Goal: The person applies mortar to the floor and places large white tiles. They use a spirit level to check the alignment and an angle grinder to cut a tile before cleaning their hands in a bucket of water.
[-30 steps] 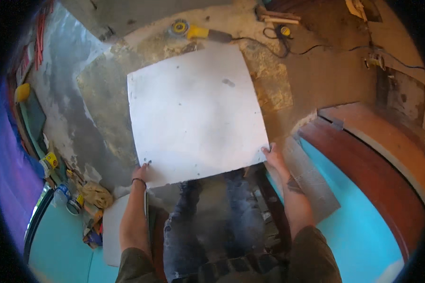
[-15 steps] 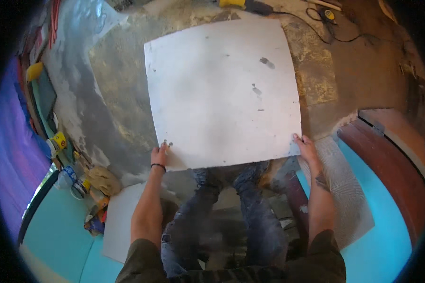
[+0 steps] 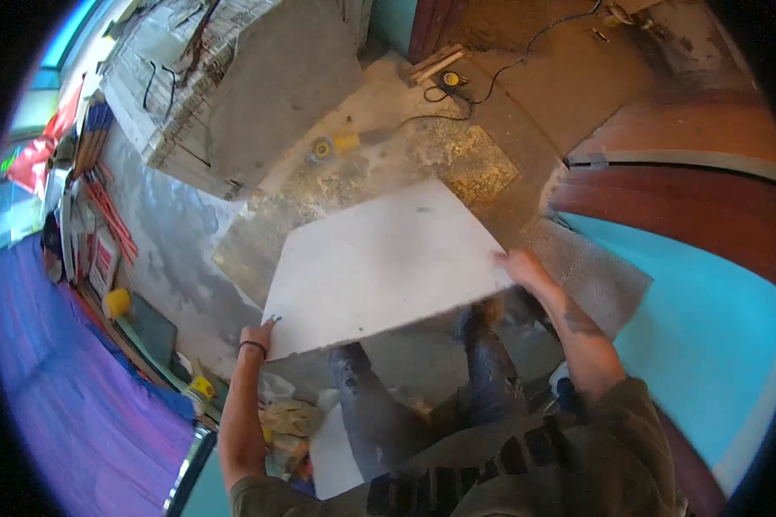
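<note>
A large white square tile (image 3: 388, 267) hangs in front of my legs, its far edge tilted away over the floor. My left hand (image 3: 257, 338) grips its near left corner, thumb on the upper face. At the right edge, my right hand (image 3: 526, 269) holds the near right corner and is slightly blurred. The fingers beneath the tile are hidden. Beyond the tile, a yellow angle grinder (image 3: 336, 145) with a cord lies on the stained floor.
A grey slab (image 3: 289, 95) lies on a printed carton at the far left. A ridged tile (image 3: 591, 276) sits by the turquoise wall (image 3: 690, 302) at right. A tape measure (image 3: 453, 78) lies far off. Red pipes (image 3: 112, 211) and a purple sheet (image 3: 78, 370) line the left side.
My view has turned left, bringing the carton and slab into sight. The tile, still in both hands, now sits lower in view and is tilted more, with its left side nearer me.
</note>
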Demonstrator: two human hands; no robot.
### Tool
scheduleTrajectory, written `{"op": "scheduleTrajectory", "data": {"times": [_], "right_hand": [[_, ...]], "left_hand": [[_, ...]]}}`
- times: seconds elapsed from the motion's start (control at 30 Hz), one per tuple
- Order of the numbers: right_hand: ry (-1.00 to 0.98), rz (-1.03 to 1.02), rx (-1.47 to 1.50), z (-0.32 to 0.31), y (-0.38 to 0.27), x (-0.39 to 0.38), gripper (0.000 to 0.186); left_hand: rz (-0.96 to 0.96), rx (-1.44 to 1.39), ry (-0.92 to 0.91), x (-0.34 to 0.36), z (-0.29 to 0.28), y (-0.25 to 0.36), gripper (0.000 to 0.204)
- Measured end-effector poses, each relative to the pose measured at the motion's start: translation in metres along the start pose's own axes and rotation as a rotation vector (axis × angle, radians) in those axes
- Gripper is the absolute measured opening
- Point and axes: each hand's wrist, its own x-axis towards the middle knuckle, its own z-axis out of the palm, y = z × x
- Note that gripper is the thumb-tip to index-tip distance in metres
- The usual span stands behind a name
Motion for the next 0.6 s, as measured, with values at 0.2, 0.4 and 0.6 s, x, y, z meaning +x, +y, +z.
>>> {"op": "scheduleTrajectory", "data": {"times": [0.2, 0.4, 0.6], "right_hand": [[0.063, 0.396, 0.472, 0.133, 0.015, -0.177, 0.048], [0.228, 0.644, 0.922, 0.273, -0.050, -0.331, 0.047], [0.113, 1.070, 1.607, 0.384, -0.160, -0.367, 0.044]], "left_hand": [[0.246, 0.314, -0.222, 0.052, -0.069, -0.078, 0.090], [0.423, 0.353, -0.115, 0.020, -0.276, 0.099, 0.045], [0.665, 0.807, 0.030, 0.049, -0.311, 0.237, 0.029]]}}
